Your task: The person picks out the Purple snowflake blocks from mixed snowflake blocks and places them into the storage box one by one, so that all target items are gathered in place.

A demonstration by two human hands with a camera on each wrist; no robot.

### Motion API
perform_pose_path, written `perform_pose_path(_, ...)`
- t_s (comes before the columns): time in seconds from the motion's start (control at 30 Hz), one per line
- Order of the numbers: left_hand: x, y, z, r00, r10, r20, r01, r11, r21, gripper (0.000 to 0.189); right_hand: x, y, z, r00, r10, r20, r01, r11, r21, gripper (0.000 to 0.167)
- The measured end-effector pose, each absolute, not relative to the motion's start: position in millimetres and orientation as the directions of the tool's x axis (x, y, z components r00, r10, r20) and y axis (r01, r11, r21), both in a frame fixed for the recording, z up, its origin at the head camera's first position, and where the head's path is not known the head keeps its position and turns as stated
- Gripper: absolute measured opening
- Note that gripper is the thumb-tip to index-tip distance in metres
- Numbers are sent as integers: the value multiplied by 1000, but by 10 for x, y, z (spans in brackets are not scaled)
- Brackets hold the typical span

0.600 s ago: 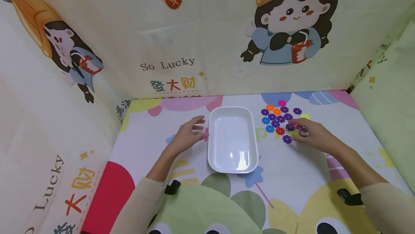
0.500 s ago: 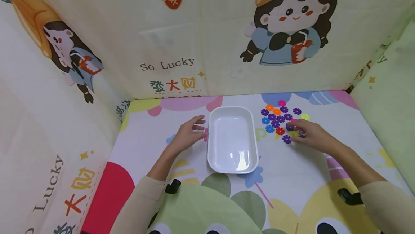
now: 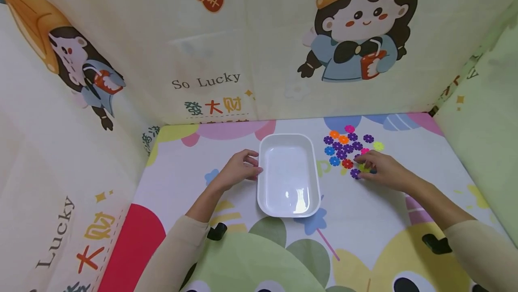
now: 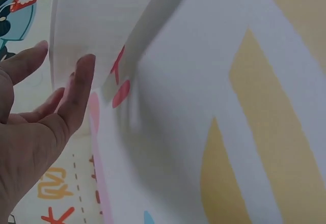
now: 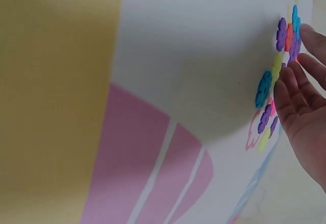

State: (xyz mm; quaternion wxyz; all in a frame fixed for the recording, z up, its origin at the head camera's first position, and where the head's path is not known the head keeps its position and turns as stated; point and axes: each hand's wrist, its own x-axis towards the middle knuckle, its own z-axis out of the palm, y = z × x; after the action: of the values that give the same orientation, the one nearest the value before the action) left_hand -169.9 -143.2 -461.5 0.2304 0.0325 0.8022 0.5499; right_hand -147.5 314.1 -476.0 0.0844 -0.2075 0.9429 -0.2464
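Observation:
A white rectangular tray (image 3: 288,175) stands on the table with nothing in it. My left hand (image 3: 238,170) is at its left side, fingers loosely bent, with fingertips at the rim; the left wrist view shows the fingers beside the tray wall (image 4: 97,25), and contact is hard to judge. To the right of the tray lie several flat flower-shaped plastic pieces (image 3: 348,148), mostly purple. My right hand (image 3: 382,170) hovers over their near right side, fingers spread and slightly bent. In the right wrist view a teal flower piece (image 5: 263,90) is near the fingers; no piece is visibly gripped.
A cartoon-printed cloth covers the table (image 3: 226,148). Printed fabric walls (image 3: 154,35) rise at the back and both sides. The loose flower pieces form a cluster near the table's back right, including an orange flower piece (image 3: 343,139) and a yellow-green flower piece (image 3: 378,146).
My left hand has moved slightly lower and nearer the tray's left rim. My right hand has shifted a little over the flower pieces. The head view has drifted slightly.

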Motion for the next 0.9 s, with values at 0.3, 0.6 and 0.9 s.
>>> perform_pose_path(0.3,-1713,-1363,-4608,-891,274,-361,-244,382,891,44,-1495,3118,-4806,-896,-435,-91,-336,798,-501,43)
perform_pose_path(0.6,-1742,-1372,-4635,-880,292,-375,-273,336,901,41,-1546,3080,-4857,-893,-445,-73,-360,801,-478,30)
perform_pose_path(0.9,-1736,-1362,-4620,-876,308,-371,-278,307,910,39,-1578,3052,-4819,-893,-425,-148,-304,812,-499,27)
